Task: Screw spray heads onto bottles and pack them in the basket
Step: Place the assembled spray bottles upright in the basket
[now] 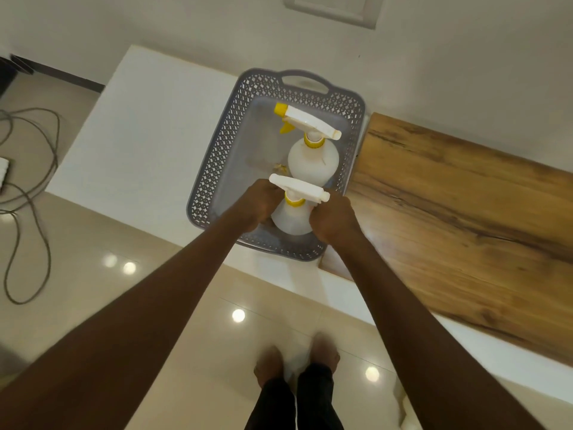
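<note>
While both hands grip a bottle at the basket's near edge, its left half lies open.

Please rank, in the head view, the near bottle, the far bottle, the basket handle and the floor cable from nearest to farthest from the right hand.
1. Near bottle: against the right hand.
2. Far bottle: just beyond, inside the basket.
3. Basket handle: far rim.
4. Floor cable: far left.

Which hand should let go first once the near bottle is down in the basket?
Left, probably. The left hand only pinches the spray head's nozzle end, while the right hand wraps the near bottle at its shoulder, steadying it inside the basket.
</note>
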